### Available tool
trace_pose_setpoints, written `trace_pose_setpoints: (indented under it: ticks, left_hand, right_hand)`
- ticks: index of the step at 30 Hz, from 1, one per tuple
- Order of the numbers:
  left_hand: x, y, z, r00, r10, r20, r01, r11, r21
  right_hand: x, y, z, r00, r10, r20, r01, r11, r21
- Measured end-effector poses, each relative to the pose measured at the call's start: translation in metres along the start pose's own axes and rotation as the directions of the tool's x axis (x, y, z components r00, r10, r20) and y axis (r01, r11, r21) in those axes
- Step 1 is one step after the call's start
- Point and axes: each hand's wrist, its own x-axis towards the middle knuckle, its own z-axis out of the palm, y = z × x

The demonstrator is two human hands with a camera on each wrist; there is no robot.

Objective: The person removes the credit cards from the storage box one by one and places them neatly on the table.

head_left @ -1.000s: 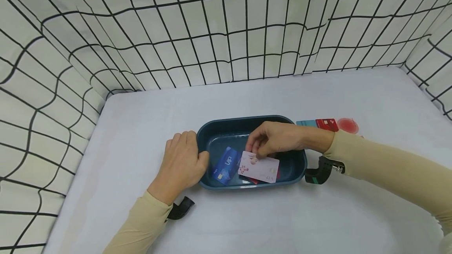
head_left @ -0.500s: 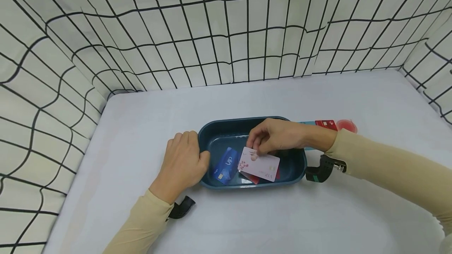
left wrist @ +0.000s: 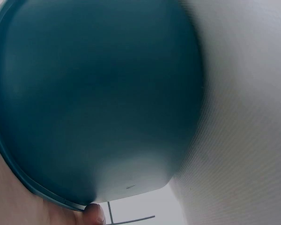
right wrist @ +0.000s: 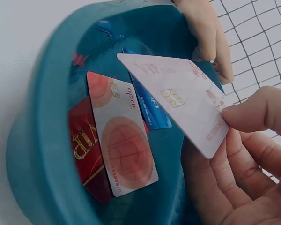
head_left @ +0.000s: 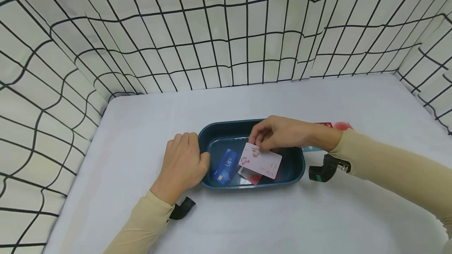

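A deep blue-green plastic tray stands on the white table. My left hand grips the rim at its left end; one fingertip shows at that rim in the left wrist view. Over the tray, my right hand pinches a pale pink VIP card between thumb and fingers, and the card is tilted above the others. Inside lie a blue VIP card, a white card with red circles and a dark red VIP card partly under the white one.
Beyond the tray's right end, partly hidden by my right arm, lie a light blue card, a red card and a round pinkish-red piece. White walls with a black grid enclose the table's back and sides.
My right hand has raised the pink card slightly away from the cards below, baring more of the white and red one. My left hand keeps its grip on the rim.
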Motion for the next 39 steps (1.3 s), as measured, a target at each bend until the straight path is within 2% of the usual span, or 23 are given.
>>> trace_pose_setpoints:
  ticks: [8,23,39]
  left_hand:
    - [0.0,0.001,0.0,1.0,0.003,-0.015,-0.003,1.0,0.0]
    - [0.0,0.002,0.001,1.0,-0.007,-0.004,0.007,1.0,-0.001]
    - [0.0,0.003,0.002,1.0,-0.002,-0.011,0.002,1.0,-0.003]
  right_hand:
    - [-0.008,0.0,-0.004,1.0,0.02,-0.021,-0.02,1.0,0.018]
    - [-0.028,-0.001,-0.012,0.997,-0.014,-0.079,0.017,0.999,0.034]
    - [-0.047,0.009,-0.022,0.986,0.015,-0.168,-0.005,0.998,0.061]
